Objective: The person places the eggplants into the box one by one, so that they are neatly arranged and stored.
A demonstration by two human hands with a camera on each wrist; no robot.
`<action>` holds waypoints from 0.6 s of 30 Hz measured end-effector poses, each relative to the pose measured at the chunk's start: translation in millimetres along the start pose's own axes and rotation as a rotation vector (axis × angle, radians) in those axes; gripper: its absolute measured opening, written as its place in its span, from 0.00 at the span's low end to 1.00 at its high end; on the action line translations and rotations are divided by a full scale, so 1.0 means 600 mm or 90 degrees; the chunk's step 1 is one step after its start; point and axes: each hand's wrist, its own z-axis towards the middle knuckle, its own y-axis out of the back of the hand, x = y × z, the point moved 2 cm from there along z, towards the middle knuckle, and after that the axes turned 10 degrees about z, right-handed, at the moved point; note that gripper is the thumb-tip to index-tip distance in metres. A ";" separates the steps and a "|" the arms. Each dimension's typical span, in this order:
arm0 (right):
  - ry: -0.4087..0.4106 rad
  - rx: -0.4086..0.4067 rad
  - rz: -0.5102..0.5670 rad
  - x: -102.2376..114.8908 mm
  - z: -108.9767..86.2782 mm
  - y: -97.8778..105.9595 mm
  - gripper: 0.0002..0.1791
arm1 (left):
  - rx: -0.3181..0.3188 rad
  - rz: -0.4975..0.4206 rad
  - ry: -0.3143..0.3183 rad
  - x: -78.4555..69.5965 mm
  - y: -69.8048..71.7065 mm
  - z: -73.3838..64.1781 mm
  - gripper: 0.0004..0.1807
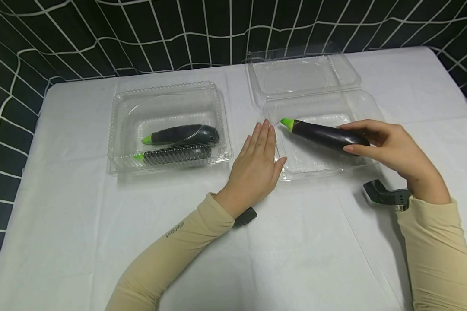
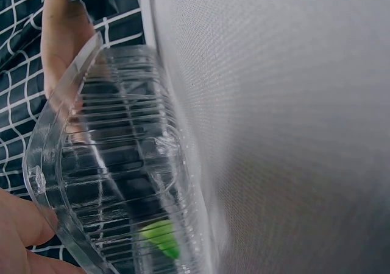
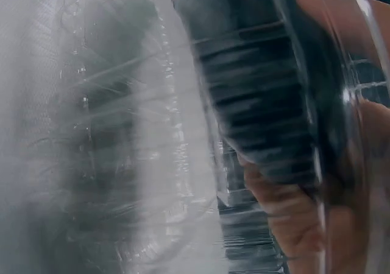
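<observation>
My right hand (image 1: 389, 142) grips a dark purple eggplant (image 1: 322, 134) at its rounded end, thumb on the near side. The eggplant's green stem end (image 1: 287, 124) points left, over the base of an open clear plastic clamshell box (image 1: 309, 175). Straight fingers of my left hand (image 1: 254, 172) lie along this box's left edge, the thumb at its near left corner. Through the ribbed wall in the left wrist view, the green stem end (image 2: 161, 237) shows. In the right wrist view, clear plastic partly veils the eggplant (image 3: 256, 85) and the fingers round it.
At the left stands a closed clear clamshell box (image 1: 167, 93) with an eggplant (image 1: 182, 135) inside; a green-tipped dark shape (image 1: 175, 155) shows through its ribbed front wall. The open box's lid (image 1: 295, 77) lies back toward the table's far edge. A dark grid-patterned cloth (image 1: 217, 39) hangs behind.
</observation>
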 end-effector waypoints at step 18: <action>-0.032 0.049 -0.109 0.000 0.001 -0.007 0.26 | -0.004 0.001 0.000 -0.001 0.000 0.000 0.35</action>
